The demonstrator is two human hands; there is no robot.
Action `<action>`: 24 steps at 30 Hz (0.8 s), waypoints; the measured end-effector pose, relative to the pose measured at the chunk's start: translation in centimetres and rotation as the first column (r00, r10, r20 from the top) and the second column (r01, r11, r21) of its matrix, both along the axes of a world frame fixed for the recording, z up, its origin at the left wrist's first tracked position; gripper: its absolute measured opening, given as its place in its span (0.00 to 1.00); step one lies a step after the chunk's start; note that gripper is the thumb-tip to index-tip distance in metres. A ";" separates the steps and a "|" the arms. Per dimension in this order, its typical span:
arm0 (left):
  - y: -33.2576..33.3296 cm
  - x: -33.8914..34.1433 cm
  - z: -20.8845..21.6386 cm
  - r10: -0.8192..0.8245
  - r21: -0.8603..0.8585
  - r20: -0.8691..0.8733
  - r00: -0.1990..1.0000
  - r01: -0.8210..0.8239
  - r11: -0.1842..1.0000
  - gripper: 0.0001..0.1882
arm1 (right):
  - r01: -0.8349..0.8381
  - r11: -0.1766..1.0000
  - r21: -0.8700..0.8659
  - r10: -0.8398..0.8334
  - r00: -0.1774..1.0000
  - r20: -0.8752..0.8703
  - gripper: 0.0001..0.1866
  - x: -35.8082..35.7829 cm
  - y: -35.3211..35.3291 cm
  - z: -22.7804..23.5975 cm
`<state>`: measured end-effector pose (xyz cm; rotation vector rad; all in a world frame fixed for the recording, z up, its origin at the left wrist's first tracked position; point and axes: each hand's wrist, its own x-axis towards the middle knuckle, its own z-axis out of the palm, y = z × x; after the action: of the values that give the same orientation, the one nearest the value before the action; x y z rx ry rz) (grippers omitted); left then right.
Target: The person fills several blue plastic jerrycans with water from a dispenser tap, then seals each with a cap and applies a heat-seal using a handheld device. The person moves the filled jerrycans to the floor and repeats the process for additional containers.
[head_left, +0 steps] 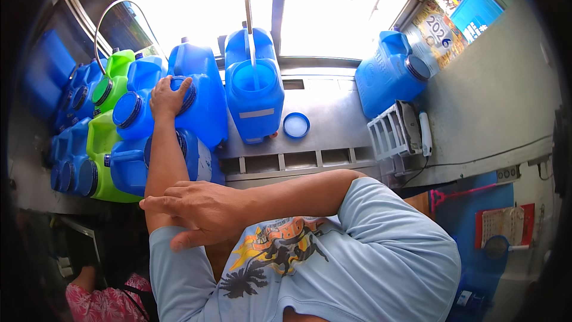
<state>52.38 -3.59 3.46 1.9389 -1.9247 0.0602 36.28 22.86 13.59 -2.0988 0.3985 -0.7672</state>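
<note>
My left hand (168, 96) reaches forward and rests on the blue water jugs, its fingers and thumb spread beside the dark cap (188, 94) of a tall blue jug (205, 113). To its left is another capped blue jug (127, 108). My right hand (202, 207) lies across my left forearm near the elbow, fingers stretched out, holding nothing. Right of the tall jug stands an uncapped blue jug (255, 110); a thin pipe comes down at its wide mouth. A round blue cap (296, 125) lies upturned on the metal counter (322, 110) beside it.
Green jugs (101, 167) and several more blue ones crowd the left side. Another blue jug (390, 77) stands at the counter's right end, near a white rack (393, 131). A curved pipe (98, 39) arches at the left. A person's pink patterned garment (107, 301) shows at lower left.
</note>
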 end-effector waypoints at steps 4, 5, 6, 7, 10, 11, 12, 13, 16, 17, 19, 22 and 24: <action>0.0 0.1 0.2 0.008 0.016 -0.004 1.000 -0.008 1.000 0.50 | 0.155 0.983 -0.103 -0.156 0.988 -0.006 0.52 1.8 1.1 -0.1; 0.0 0.2 0.2 0.005 0.021 -0.008 1.000 -0.005 1.000 0.51 | 0.149 0.986 -0.080 -0.146 0.988 0.048 0.52 1.9 1.5 -0.3; 0.0 0.2 0.3 -0.001 0.023 -0.014 1.000 0.002 1.000 0.51 | 0.131 0.991 -0.028 -0.130 0.991 0.020 0.52 2.1 1.8 -0.4; 0.0 0.3 0.3 -0.007 0.028 -0.017 1.000 0.007 1.000 0.51 | 0.113 0.993 0.028 -0.113 0.994 -0.004 0.52 2.2 2.1 -0.4; 0.1 0.3 0.3 -0.008 0.023 -0.014 1.000 0.009 1.000 0.50 | 0.189 0.974 -0.122 -0.196 0.980 -0.045 0.50 2.4 2.4 0.0; 0.1 0.4 0.3 -0.009 0.025 -0.013 1.000 0.009 1.000 0.50 | 0.181 0.977 -0.112 -0.186 0.982 -0.039 0.49 2.6 2.5 0.4; 0.1 0.4 0.2 -0.017 0.018 -0.020 1.000 0.017 1.000 0.50 | 0.179 0.978 -0.106 -0.183 0.983 -0.030 0.48 2.7 2.5 0.8; 0.0 0.5 0.1 -0.027 0.015 -0.028 0.999 0.027 1.000 0.49 | 0.167 0.983 -0.077 -0.175 0.979 -0.105 0.48 2.7 2.5 1.3; -0.5 0.8 -0.3 -0.028 0.019 -0.051 0.998 0.029 0.999 0.49 | 0.007 0.941 0.337 0.019 0.997 -0.075 0.41 0.4 2.7 2.6; -0.7 0.9 -0.3 -0.029 0.018 -0.060 0.998 0.030 0.999 0.48 | 0.079 0.972 0.221 -0.065 0.995 -0.069 0.39 -1.0 2.7 3.3; -0.9 1.0 -0.4 -0.043 0.012 -0.072 0.997 0.044 0.999 0.49 | 0.232 0.973 0.009 -0.229 0.967 -0.109 0.35 -4.3 2.6 5.3; -0.7 0.9 -0.2 -0.032 0.006 -0.086 0.996 0.033 0.999 0.49 | 0.495 0.790 -0.363 -0.500 0.862 0.088 0.31 -12.2 1.3 10.9; -0.3 0.7 0.0 -0.023 0.004 -0.073 0.997 0.023 1.000 0.50 | 0.400 0.355 -0.845 -0.674 0.736 0.065 0.29 -18.7 -0.8 18.1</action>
<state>53.07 -3.94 3.43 1.8949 -1.9015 -0.0213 17.61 22.06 31.68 -3.0611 1.1605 -1.1905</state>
